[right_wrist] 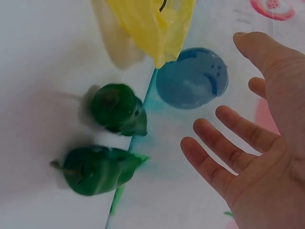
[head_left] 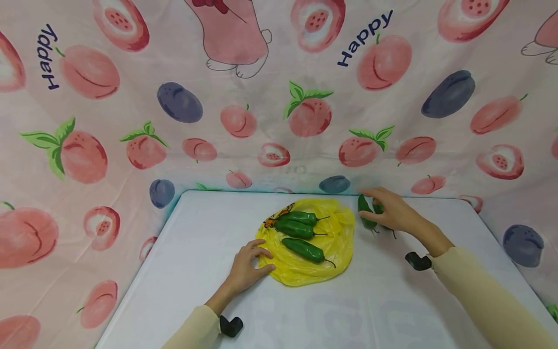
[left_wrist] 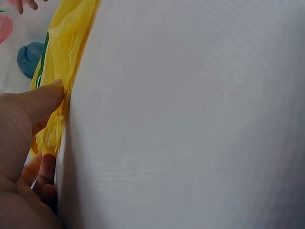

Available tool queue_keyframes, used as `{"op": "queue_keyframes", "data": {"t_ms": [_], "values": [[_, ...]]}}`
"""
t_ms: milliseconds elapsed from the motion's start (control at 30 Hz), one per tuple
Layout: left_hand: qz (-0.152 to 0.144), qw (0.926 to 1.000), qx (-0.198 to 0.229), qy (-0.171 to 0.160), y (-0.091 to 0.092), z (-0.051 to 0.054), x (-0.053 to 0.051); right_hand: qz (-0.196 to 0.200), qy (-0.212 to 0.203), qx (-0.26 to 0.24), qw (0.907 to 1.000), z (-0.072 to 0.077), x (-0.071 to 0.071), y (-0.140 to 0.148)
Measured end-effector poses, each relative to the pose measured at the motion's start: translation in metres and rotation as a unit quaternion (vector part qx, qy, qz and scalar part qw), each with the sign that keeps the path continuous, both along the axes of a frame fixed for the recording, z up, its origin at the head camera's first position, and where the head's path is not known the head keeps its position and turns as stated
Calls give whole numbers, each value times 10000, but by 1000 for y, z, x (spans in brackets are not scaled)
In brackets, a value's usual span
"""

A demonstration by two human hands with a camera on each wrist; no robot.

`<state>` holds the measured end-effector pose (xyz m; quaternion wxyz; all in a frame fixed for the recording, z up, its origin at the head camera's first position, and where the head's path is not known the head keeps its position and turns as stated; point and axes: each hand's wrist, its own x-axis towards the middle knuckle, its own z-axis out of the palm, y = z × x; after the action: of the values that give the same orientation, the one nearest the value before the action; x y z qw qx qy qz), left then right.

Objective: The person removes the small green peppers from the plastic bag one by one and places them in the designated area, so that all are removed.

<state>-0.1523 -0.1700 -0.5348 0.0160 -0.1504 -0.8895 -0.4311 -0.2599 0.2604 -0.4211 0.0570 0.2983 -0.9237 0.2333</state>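
The left hand (head_left: 245,271) holds the edge of a yellow plastic bag (head_left: 296,277) between thumb and curled fingers. To its right, three green chilli peppers (head_left: 302,248) already lie on the bag. Two loose peppers (head_left: 365,208), seemingly left to do, sit beside the right hand (head_left: 394,211), spread and holding nothing.

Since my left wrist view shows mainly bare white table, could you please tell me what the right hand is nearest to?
Observer: The right hand is nearest to two peppers, both green.
Operator: Thank you; is it touching either of them?
Observer: No, the right wrist view shows it apart from both.
Operator: And could you tell me how many peppers lie at the yellow plastic?
Observer: Three peppers lie within its outline in the head view.
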Motion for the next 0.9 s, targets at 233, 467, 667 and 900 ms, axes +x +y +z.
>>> {"op": "queue_keyframes", "data": {"t_ms": [233, 467, 667, 900], "values": [[43, 10000, 15, -4, -1, -3, 0, 198, -75, 77, 9997, 3, -6, -19], [13, 10000, -3, -22, 0, 0, 0, 312, -122, 119, 9994, 4, -12, -38], [2, 10000, -20, 9, 1, 1, 0, 430, -324, 59, 9985, 5, -17, -52], [-12, 10000, -31, -39, 1, 1, 0, 806, -485, 45, 9956, 2, -25, -69]]}}
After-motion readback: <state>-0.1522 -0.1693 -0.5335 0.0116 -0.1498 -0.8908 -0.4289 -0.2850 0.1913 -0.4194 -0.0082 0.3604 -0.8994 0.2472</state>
